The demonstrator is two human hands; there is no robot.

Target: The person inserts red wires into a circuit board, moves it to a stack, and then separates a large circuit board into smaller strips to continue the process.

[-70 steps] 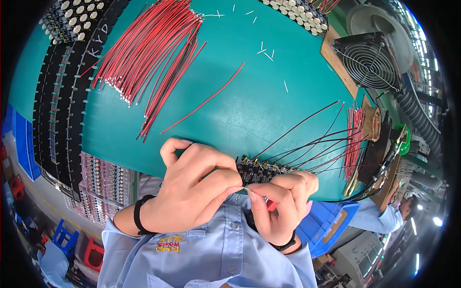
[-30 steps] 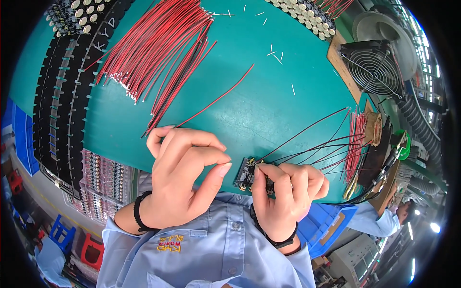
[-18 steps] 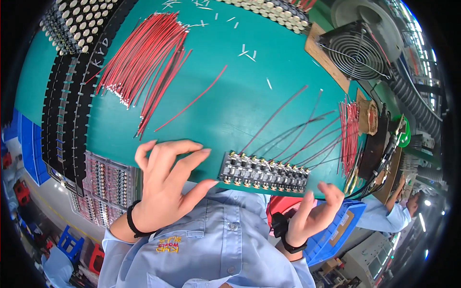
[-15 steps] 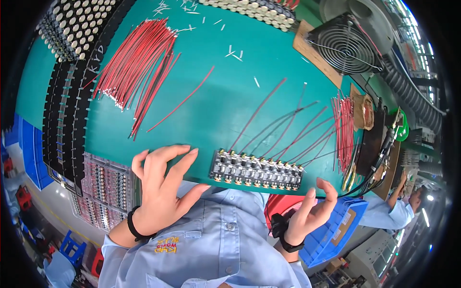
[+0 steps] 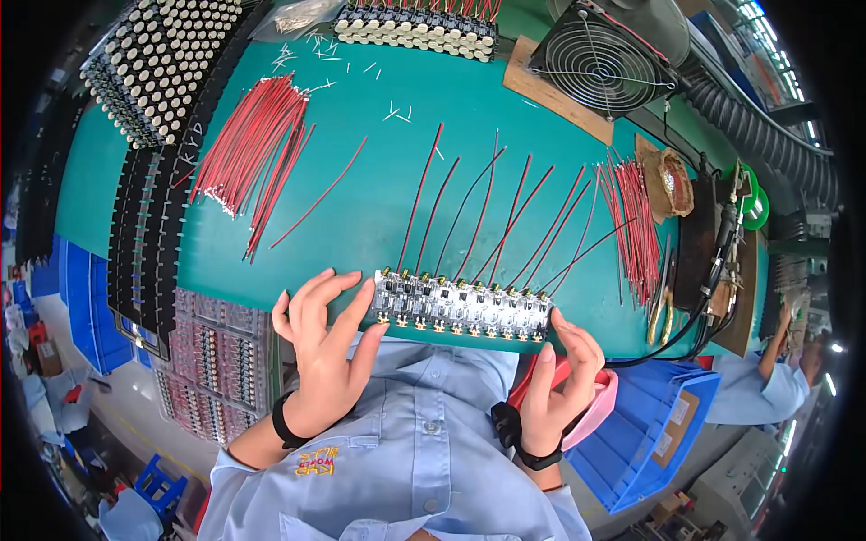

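A long narrow circuit board (image 5: 460, 307) lies flat along the near edge of the green table (image 5: 361, 234). Several red and black wires (image 5: 505, 225) fan out from its far side. My left hand (image 5: 325, 361) is at the board's left end with fingers spread; index finger and thumb touch that end. My right hand (image 5: 564, 379) sits at the board's right end, fingertips against the corner, nothing gripped. Both wrists wear dark bands.
A bundle of red wires (image 5: 253, 162) lies far left, one loose red wire (image 5: 316, 194) beside it, another bundle (image 5: 636, 225) at right. Cell racks (image 5: 158, 68), battery packs (image 5: 415, 27) and a fan (image 5: 600, 59) line the back. A pink object (image 5: 600, 406) and blue bin (image 5: 649, 433) sit below right.
Both hands held the board bunched close to my body. The board has since been laid flat at the table edge with wires fanned out, and the hands have spread to its two ends.
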